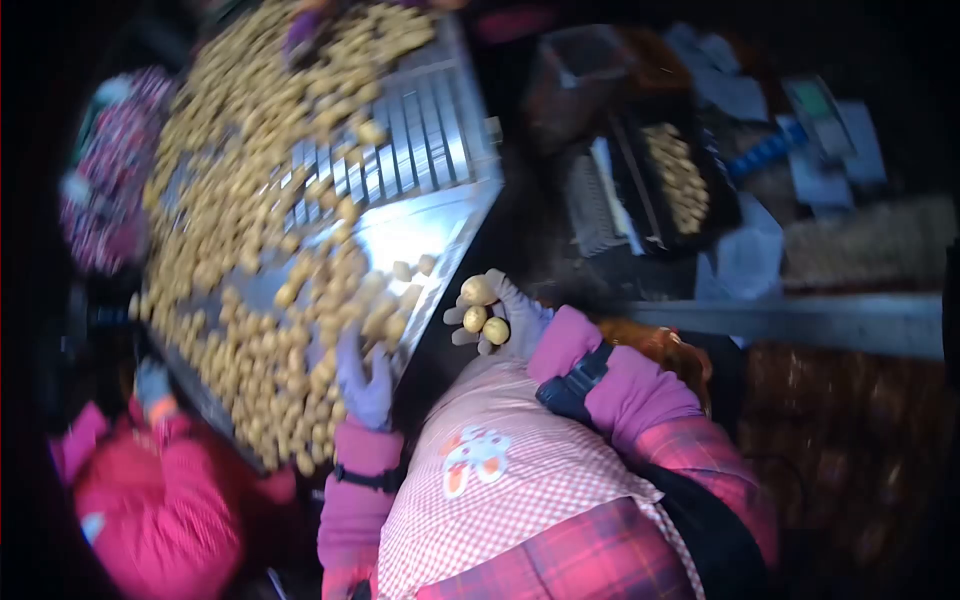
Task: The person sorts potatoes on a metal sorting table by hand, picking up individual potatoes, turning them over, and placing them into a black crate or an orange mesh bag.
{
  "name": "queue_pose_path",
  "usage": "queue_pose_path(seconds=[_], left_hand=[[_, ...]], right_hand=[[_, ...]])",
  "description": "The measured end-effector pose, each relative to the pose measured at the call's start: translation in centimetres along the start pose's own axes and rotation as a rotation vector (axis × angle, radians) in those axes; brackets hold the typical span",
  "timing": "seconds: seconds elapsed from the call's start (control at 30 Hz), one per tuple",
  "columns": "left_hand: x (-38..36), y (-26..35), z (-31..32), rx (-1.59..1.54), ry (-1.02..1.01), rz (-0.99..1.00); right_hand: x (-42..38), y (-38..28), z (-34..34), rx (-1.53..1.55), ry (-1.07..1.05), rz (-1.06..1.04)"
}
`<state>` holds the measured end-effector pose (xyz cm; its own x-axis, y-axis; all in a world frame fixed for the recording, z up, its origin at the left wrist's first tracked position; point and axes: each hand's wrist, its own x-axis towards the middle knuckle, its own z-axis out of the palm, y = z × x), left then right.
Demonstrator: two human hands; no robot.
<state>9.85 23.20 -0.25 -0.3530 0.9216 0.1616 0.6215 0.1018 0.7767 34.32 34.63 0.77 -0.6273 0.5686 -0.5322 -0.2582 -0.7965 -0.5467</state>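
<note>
Small yellow-brown potatoes (290, 370) lie thickly over a metal sorting table (395, 222). My left hand (366, 385), in a pale glove, is at the near edge of the table beside the potatoes. Its thumb and fingers are apart, with nothing visible between them, though it is blurred. Off the table's right side, my right hand (522, 318), also gloved, is turned palm up. Three potatoes (475, 319) rest in it, held by the curled fingers.
A slatted metal section (420, 130) spans the table's right part. Co-workers in a pink jacket (170, 490) and a patterned sleeve (120, 170) stand along its left side; another gloved hand (300, 35) is at the far end. Right, a dark crate (650, 215) holds potatoes (678, 175) near papers (750, 250).
</note>
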Motion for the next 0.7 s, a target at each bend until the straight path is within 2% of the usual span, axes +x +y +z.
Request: queue_pose_path(seconds=[0.03,0.07,0.1,0.13,0.2,0.23,0.27,0.3,0.33,0.37,0.43,0.57,0.63,0.67,0.7], left_hand=[[0.4,-0.9,0.7,0.110,0.007,0.089],[0.6,-1.2,1.3,0.092,-0.026,0.120],[0.7,-1.5,1.6,0.204,-0.025,0.175],[1.0,-1.6,2.0,0.320,-0.012,0.225],[1.5,-1.3,2.6,0.348,-0.047,0.242],[1.7,-1.3,2.8,0.380,-0.070,0.252],[1.7,-1.2,3.1,0.382,-0.073,0.227],[1.9,-1.3,3.4,0.383,-0.084,0.236],[1.9,-1.6,3.4,0.430,-0.080,0.232],[2.0,-1.7,3.4,0.478,-0.073,0.225],[2.1,-1.8,3.4,0.471,-0.070,0.245],[2.0,-1.8,3.3,0.441,-0.070,0.260],[2.0,-1.6,3.2,0.449,-0.066,0.264],[2.1,-1.5,3.2,0.458,-0.057,0.280],[2.3,-1.5,3.1,0.456,-0.035,0.278]], right_hand=[[-1.1,-0.6,-1.5,0.018,0.069,-0.066],[-1.9,-1.2,-3.4,0.130,0.139,-0.089],[-2.4,-1.5,-5.6,0.239,0.193,-0.100],[-2.0,-1.7,-9.4,0.448,0.200,-0.088],[-4.4,-6.4,-11.7,0.444,0.383,-0.317],[-4.9,-8.2,-15.1,0.478,0.327,-0.393],[-5.7,-10.2,-16.6,0.467,0.431,-0.526],[-6.8,-12.0,-17.6,0.504,0.424,-0.604],[-6.8,-13.5,-20.5,0.572,0.496,-0.549],[-6.8,-13.5,-23.2,0.436,0.478,-0.623],[-8.3,-12.5,-22.6,0.029,0.496,-0.789],[-10.0,-10.0,-21.4,0.216,0.603,-0.650],[-9.8,-8.2,-21.7,0.483,0.480,-0.546],[-9.4,-7.3,-20.9,0.447,0.471,-0.505],[-8.5,-6.4,-20.9,0.457,0.401,-0.359]])
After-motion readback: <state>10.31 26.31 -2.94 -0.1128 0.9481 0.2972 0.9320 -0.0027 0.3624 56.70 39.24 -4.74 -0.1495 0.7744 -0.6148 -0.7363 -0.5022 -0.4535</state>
